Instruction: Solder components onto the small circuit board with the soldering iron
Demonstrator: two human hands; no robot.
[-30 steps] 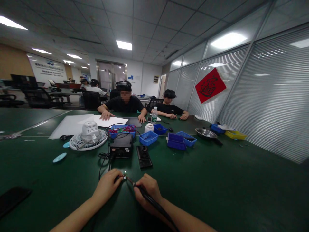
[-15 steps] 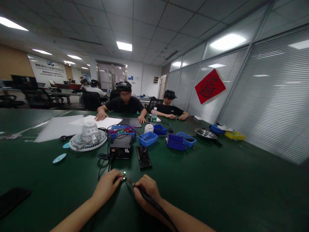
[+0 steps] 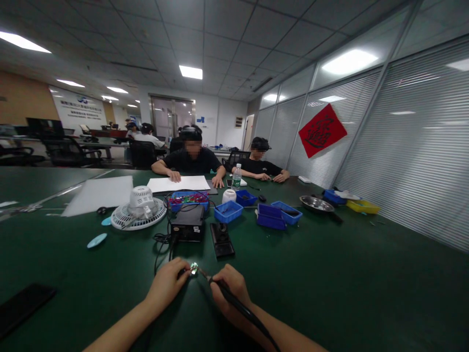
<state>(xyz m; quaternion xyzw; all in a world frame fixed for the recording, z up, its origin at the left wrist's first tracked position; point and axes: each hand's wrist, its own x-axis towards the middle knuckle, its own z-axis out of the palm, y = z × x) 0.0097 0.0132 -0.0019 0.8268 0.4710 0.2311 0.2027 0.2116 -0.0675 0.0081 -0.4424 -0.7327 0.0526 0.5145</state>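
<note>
- A small circuit board, lit bright, is held over the table just in front of the black soldering station, on the wearer's side.
- The left hand holds it from the left, thumb and fingertips pinched together; whether they grip its edge or a wire on it is too small to make out.
- The right hand, nearer the wearer than the station and to its right, has its fingers wrapped around a soldering iron. The iron's tip points at the board; I can't tell if they touch.
- Just right of the station lies a black iron stand; left of it, a white fan rests on its round grille.
- Directly behind the station, a blue tray brims with red wires; a water bottle stands farther back, to the right.
- A steel bowl sits well right of the station on the dark green table.
- Beyond the station, two people in black tops sit opposite.
- To the station's far right, slatted blinds line the glass partition, with a red paper diamond hung there.
</note>
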